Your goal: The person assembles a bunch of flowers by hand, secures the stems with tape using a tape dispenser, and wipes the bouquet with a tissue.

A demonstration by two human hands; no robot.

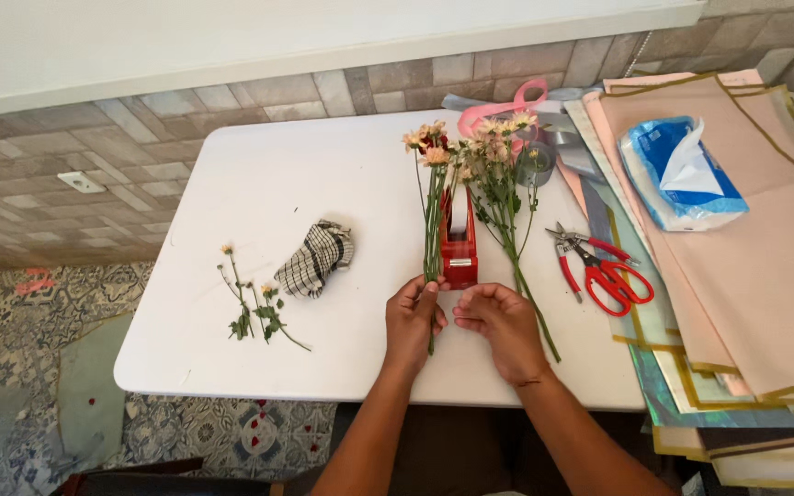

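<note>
My left hand (414, 317) grips the lower stems of a small bunch of flowers (432, 197) with pale orange and red blooms, lying flat on the white table (323, 174). My right hand (498, 321) rests just right of it, fingers curled, at the near end of a red tape dispenser (459, 243). I cannot tell whether it pinches any tape. A second bunch of pale flowers (498, 179) lies right of the dispenser, its stems passing beside my right hand.
Red scissors and red-handled pliers (599, 266) lie right of the flowers. Stacked pink and gold-edged wrapping sheets (746, 276) cover the right side, with a blue tissue pack (682, 174) on top. Pink ribbon (498, 108) lies at the back. A checked cloth (316, 259) and loose sprigs (255, 308) lie left.
</note>
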